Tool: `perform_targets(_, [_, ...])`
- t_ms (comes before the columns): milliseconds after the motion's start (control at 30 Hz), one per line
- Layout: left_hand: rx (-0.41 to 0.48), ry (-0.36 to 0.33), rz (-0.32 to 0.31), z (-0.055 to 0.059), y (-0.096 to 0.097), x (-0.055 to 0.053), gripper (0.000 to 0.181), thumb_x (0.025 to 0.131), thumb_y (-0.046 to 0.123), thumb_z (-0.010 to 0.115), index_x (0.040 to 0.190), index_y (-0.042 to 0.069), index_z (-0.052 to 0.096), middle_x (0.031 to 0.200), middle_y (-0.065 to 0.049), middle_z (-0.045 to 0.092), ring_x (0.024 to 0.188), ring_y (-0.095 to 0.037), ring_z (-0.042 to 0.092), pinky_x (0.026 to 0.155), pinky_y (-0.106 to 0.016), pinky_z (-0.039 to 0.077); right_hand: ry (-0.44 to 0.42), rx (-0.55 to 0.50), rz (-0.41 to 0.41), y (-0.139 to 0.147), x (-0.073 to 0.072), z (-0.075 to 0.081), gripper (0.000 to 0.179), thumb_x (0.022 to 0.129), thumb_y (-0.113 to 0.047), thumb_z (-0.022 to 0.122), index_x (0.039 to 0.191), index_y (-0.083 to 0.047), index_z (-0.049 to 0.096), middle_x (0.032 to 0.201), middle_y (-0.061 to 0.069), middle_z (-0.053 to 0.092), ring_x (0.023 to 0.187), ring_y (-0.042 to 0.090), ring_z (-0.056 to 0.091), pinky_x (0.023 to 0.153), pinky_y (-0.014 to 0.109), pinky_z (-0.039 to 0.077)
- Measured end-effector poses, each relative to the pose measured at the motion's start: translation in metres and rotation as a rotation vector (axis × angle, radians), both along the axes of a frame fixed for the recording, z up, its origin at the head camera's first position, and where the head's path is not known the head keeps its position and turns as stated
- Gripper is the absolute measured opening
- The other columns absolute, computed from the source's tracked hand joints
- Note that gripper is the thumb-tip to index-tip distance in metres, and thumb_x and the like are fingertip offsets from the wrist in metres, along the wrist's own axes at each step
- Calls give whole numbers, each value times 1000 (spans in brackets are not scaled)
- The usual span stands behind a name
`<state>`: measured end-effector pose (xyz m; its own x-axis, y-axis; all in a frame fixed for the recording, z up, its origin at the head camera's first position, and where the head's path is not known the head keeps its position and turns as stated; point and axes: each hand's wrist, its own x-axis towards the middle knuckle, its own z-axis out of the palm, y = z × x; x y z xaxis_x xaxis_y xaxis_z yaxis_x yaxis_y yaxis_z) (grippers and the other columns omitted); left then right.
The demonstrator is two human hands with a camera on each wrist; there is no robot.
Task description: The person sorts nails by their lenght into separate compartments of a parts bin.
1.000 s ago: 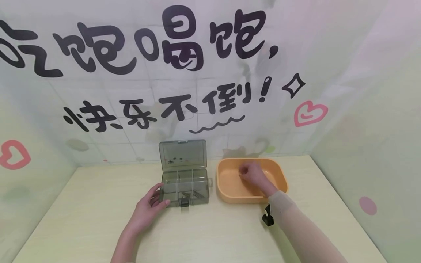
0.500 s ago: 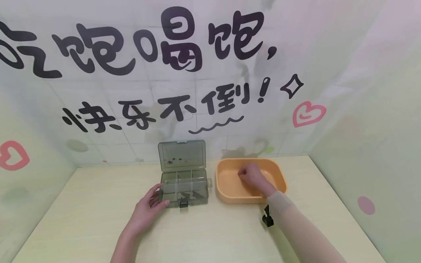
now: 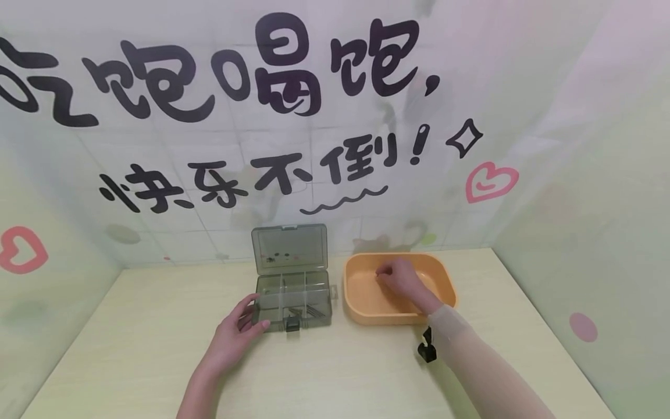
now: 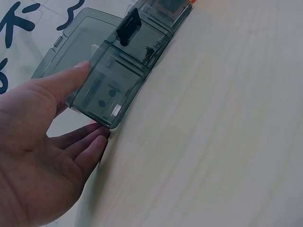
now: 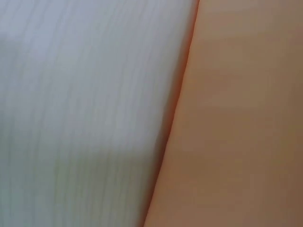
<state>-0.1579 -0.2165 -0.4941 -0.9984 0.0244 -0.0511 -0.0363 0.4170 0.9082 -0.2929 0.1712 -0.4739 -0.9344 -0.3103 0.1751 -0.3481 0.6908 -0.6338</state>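
Observation:
My left hand (image 3: pixel 235 334) holds the front left corner of a grey see-through compartment box (image 3: pixel 313 321), its hinged lid raised. In the left wrist view the thumb lies against the wall of the box (image 4: pixel 113 78), and the other fingers are at its side edge. Several thin metal pieces (image 3: pixel 314 311) lie in the front compartments. My right hand (image 3: pixel 403 278) is inside an orange tray (image 3: pixel 384 319), thumb and fingertips drawn together; I cannot tell whether they pinch something small. The right wrist view shows only the tray's wall (image 5: pixel 236 118) and the tabletop.
The box and the tray stand side by side on a pale wood table (image 3: pixel 314 378), close to the back wall (image 3: pixel 220 238). A black clip-like piece (image 3: pixel 427 349) hangs under the right wrist. A side wall (image 3: pixel 591 262) bounds the table on the right.
My right hand has shifted slightly leftward inside the tray, fingertips still together. The left hand keeps its hold on the box, and the box and tray have stayed in place.

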Motion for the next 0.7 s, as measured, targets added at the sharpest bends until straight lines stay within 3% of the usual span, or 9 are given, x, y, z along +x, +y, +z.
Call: perform_targets(700, [11,10,2,1,0,0,74,98,25,74,159,11,34,153,-35,38,142,-47,39,117,-47,36,50,-100,53,-16,21,11,7,91,3,73,96,4,78,96,15,76,92,30,72,85,44,61])
